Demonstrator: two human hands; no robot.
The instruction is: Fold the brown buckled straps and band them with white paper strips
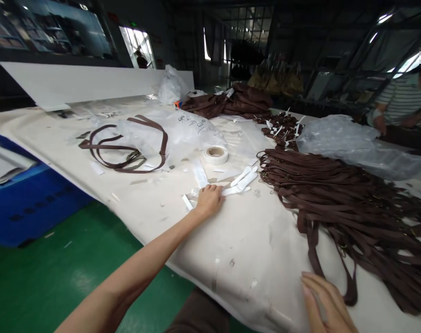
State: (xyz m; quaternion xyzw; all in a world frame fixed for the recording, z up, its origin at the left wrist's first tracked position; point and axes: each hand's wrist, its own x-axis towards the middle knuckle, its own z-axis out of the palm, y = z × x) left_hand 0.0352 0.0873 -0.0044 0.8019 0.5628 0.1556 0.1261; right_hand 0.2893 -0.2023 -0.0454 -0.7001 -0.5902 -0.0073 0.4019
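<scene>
My left hand point(210, 200) reaches across the table, its fingers curled down onto some white strips point(243, 181) that stick out on both sides of it. What lies under the fingertips is hidden. Just beyond stands a roll of white tape point(216, 155). My right hand point(326, 300), partly cut off by the bottom edge, is held low at the near side of the table with its thumb and fingers apart and nothing between them. Close to it hangs a loop from a large pile of brown straps point(352, 199) with small metal hooks.
Loose brown straps point(127, 155) and a clear plastic bag with writing point(192, 127) lie farther left. Brown fabric point(231, 101) is heaped at the back. Plastic sheeting point(356, 138) lies beyond the straps, near a person in a striped shirt point(400, 101). A blue bin point(40, 203) stands left.
</scene>
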